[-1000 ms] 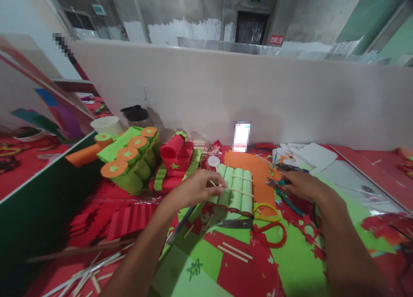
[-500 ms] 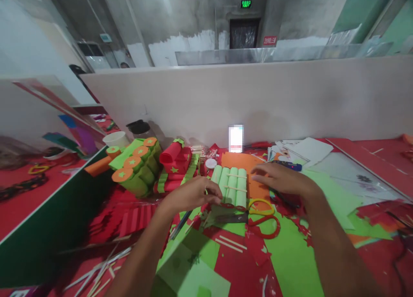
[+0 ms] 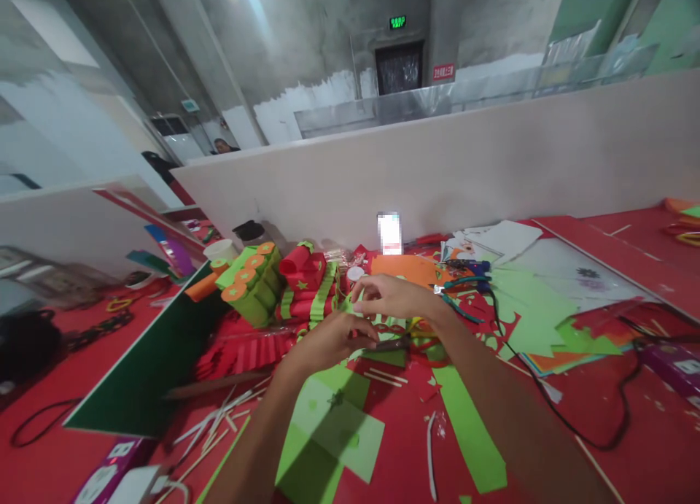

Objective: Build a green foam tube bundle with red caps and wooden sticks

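My left hand is beside the bundle of light green paper rolls, its fingers bent with a gap at the thumb. Over the same bundle arches my right hand, fingers curved and apart, hiding most of it. I see nothing held in either hand. Scissors with yellow and red handles lie just under my right wrist, partly covered. Left of my hands stand a red paper model with green strips and stars, and a green paper model topped with orange discs.
A lit phone leans on the white partition. Blue-handled pliers, a black cord and paper sheets lie right. A green board stands left, near loose wooden sticks. Green paper lies in front.
My right hand has moved left from beside the orange sheet to over the light green rolls, now mostly hidden. My left hand stays near them. The camera view has tilted and shifted.
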{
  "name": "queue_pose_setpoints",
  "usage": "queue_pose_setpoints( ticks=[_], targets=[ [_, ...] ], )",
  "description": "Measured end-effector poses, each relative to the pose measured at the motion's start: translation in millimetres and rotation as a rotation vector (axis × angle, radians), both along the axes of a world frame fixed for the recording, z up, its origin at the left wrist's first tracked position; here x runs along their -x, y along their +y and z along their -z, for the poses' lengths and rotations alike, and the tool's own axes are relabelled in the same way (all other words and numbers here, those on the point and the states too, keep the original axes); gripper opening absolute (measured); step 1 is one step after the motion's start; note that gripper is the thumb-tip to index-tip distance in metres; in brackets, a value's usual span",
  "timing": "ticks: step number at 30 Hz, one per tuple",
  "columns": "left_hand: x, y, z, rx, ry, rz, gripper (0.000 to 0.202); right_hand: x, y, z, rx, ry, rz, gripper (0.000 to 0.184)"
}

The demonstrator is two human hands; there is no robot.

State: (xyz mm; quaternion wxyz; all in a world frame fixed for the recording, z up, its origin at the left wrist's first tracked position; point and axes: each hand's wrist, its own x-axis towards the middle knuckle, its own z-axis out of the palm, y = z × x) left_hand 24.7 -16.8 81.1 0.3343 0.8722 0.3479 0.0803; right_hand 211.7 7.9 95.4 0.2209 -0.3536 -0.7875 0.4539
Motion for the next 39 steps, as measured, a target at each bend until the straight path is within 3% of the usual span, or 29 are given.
queue_pose_setpoints(
  ticks=[4, 8, 12, 16, 21, 26, 33, 39],
  targets=[
    [5, -16, 0.6, 0.009, 0.03, -0.032, 0.02, 16, -4, 7.6, -0.165, -0.179, 0.055, 0.012],
    [24, -26, 7.9, 0.073, -0.025, -0.114, 0.026, 15, -6, 8.8, -0.145, -0.261, -0.003, 0.008],
    [47, -26, 28.4, 0.011, 0.049, -0.366, 0.035, 5, -5, 7.1, -0.267, -0.366, 0.099, 0.011],
    [51, -20, 51.5, -0.154, 0.316, -0.548, 0.02, 2, -4, 8.1, -0.305, -0.442, -0.02, 0.027],
    [39, -17, 65.0, -0.2, 0.556, -0.576, 0.011, 1, -4, 7.5, -0.295, -0.564, -0.133, 0.037],
    [39, -13, 68.0, -0.217, 0.611, -0.6, 0.015, -5, -5, 5.2, -0.341, -0.587, -0.152, 0.041],
    [48, -13, 71.4, -0.199, 0.555, -0.553, 0.016, -6, -6, 4.7, -0.281, -0.577, -0.171, 0.041],
    [50, -15, 71.5, -0.15, 0.522, -0.563, 0.018, 25, -12, 16.0, -0.54, -0.423, -0.184, 0.018]
  ],
)
